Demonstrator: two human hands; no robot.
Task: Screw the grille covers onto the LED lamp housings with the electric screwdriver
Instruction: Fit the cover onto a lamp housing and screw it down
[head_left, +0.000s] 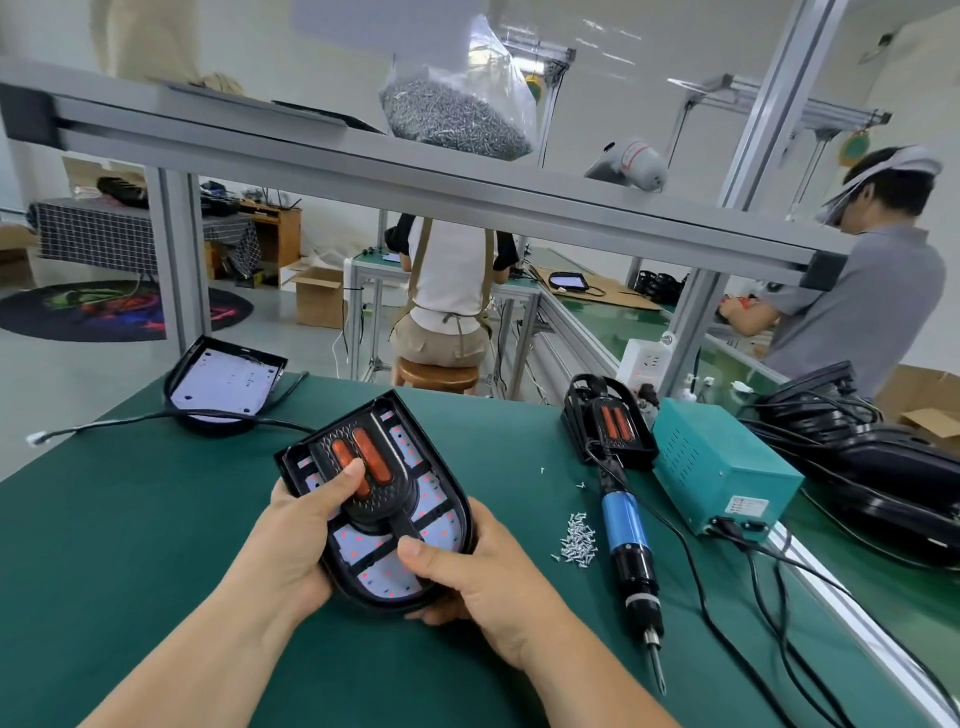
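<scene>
I hold a black LED lamp housing (441, 499) tilted above the green mat, its white LED board showing. A black grille cover (387, 488) with two orange strips sits in it. My left hand (304, 525) grips the housing's left edge, thumb pressing on the cover. My right hand (467, 577) grips the lower right edge, thumb on the cover's stem. The electric screwdriver (631, 556), blue and black, lies on the mat to the right, tip toward me. Loose screws (576, 538) lie beside it. Both hands are away from the screwdriver.
Another open housing (223, 376) with a cable lies at the far left. A grille cover (608, 421) lies next to the teal power supply (719, 465). Black housings (893, 467) pile at the right. A bag of screws (457, 109) sits on the overhead rail. Two people work beyond.
</scene>
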